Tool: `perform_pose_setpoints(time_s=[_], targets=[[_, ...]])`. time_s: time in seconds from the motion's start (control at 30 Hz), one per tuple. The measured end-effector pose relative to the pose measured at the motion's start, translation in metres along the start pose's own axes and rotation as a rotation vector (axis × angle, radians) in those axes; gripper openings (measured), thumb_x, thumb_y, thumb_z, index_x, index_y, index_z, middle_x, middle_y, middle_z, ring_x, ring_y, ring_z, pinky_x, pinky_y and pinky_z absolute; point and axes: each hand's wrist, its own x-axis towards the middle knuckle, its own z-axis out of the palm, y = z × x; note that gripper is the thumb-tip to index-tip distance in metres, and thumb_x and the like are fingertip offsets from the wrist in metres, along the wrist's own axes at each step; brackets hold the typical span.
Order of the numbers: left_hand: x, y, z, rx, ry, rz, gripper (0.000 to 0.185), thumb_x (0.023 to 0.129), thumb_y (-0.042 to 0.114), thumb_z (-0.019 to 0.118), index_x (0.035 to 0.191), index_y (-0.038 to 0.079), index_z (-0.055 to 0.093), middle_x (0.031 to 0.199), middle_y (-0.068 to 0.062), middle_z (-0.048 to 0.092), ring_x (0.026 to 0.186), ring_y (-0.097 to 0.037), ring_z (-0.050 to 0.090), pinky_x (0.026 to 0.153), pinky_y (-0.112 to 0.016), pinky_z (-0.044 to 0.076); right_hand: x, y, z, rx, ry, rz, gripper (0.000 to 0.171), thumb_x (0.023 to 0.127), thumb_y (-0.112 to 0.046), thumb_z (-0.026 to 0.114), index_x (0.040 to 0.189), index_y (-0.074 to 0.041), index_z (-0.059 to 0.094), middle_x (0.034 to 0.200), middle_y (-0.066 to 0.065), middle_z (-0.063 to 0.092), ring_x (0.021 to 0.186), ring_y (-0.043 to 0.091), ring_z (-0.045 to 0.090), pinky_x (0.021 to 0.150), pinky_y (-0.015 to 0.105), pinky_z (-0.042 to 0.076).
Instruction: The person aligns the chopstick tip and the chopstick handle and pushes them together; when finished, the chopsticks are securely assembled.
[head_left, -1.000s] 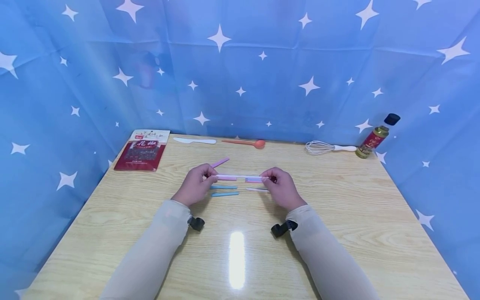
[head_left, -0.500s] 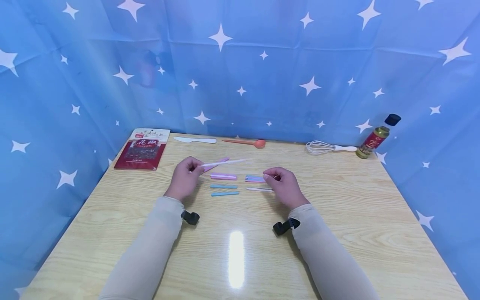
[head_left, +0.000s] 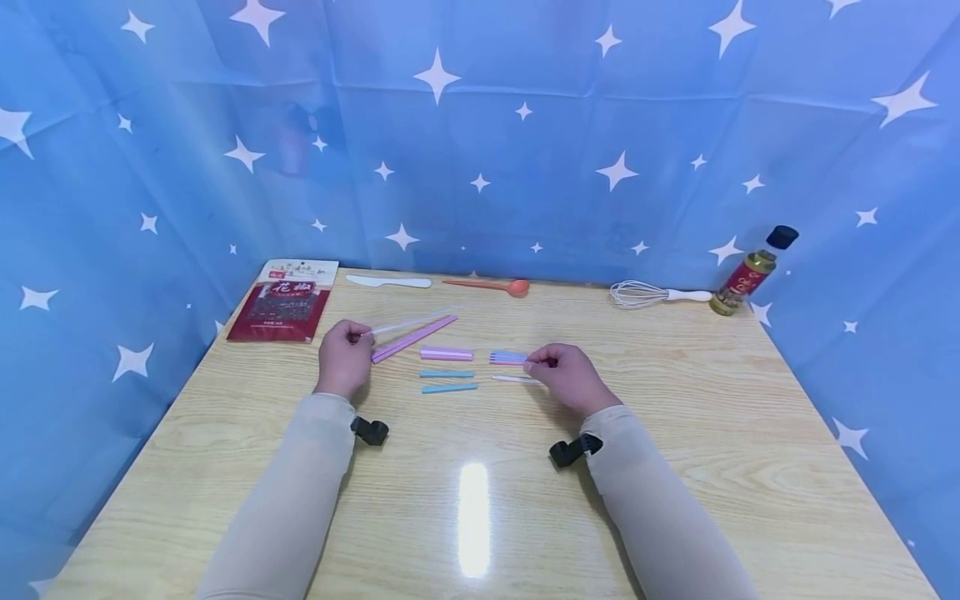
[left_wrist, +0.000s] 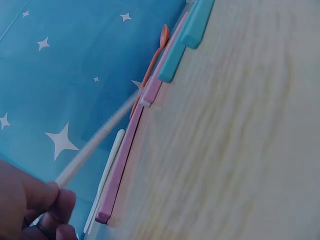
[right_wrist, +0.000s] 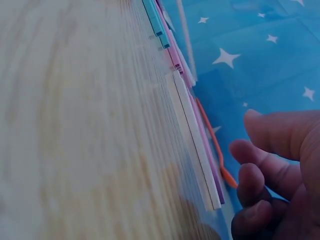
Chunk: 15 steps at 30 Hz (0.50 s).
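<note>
On a wooden table (head_left: 675,433) walled in by blue star-printed cloth (head_left: 525,150), the person's two hands rest well apart. The left hand (head_left: 343,360) pinches the near end of a thin white stick (head_left: 408,322), which slants up off the table toward the far right; the left wrist view shows the fingers (left_wrist: 47,200) curled round its end. Just beside that stick, a long pink stick (head_left: 414,338) lies flat on the table along much the same slant, its near end close to the left hand. The right hand (head_left: 572,377) lies on the table with its fingers loosely curled, their tips at the right end of a short bundle of pink and pale sticks (head_left: 508,357); whether they touch it cannot be told, and in the right wrist view the fingers (right_wrist: 272,165) hold nothing. Between the hands lie a short pink stick (head_left: 447,353), two blue sticks (head_left: 448,381) one just nearer than the other, and a small white stick (head_left: 513,379). Along the far edge, from left to right, are a red packet (head_left: 285,302), a white knife (head_left: 388,282), an orange spoon (head_left: 491,286), a whisk (head_left: 652,294) and a small bottle with a black cap (head_left: 750,273).
</note>
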Motion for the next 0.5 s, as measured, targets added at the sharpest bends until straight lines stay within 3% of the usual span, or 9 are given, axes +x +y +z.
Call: perform_pose_setpoints(time_s=[0.13, 0.3, 0.5], targets=[[-0.0002, -0.0008, -0.0015, 0.073, -0.011, -0.016, 0.022, 0.107, 0.014, 0.055, 0.12, 0.001, 0.067, 0.107, -0.014, 0.06, 0.095, -0.029, 0.056, 0.083, -0.039, 0.044, -0.0002, -0.0001, -0.0003, -0.019, -0.008, 0.01, 0.017, 0.101, -0.023, 0.072, 0.108, -0.008, 0.076, 0.092, 0.006, 0.065, 0.078, 0.022, 0.052, 0.07, 0.034, 0.045], [0.0018, -0.0033, -0.0028, 0.169, -0.05, -0.045, 0.027, 0.107, 0.019, 0.053, 0.127, 0.005, 0.067, 0.118, -0.016, 0.064, 0.109, -0.034, 0.06, 0.099, -0.05, 0.041, 0.0004, 0.0005, -0.0011, -0.078, -0.034, 0.051, 0.013, 0.099, -0.023, 0.073, 0.105, -0.013, 0.077, 0.094, 0.004, 0.065, 0.081, 0.022, 0.054, 0.072, 0.034, 0.045], [0.0012, 0.0, -0.0015, 0.171, -0.088, -0.04, 0.031, 0.108, 0.022, 0.053, 0.134, 0.008, 0.065, 0.129, -0.014, 0.064, 0.119, -0.036, 0.059, 0.109, -0.056, 0.034, -0.0017, -0.0004, -0.002, -0.133, -0.067, 0.044, 0.005, 0.099, -0.018, 0.073, 0.102, -0.015, 0.076, 0.095, 0.004, 0.064, 0.083, 0.022, 0.054, 0.074, 0.035, 0.044]])
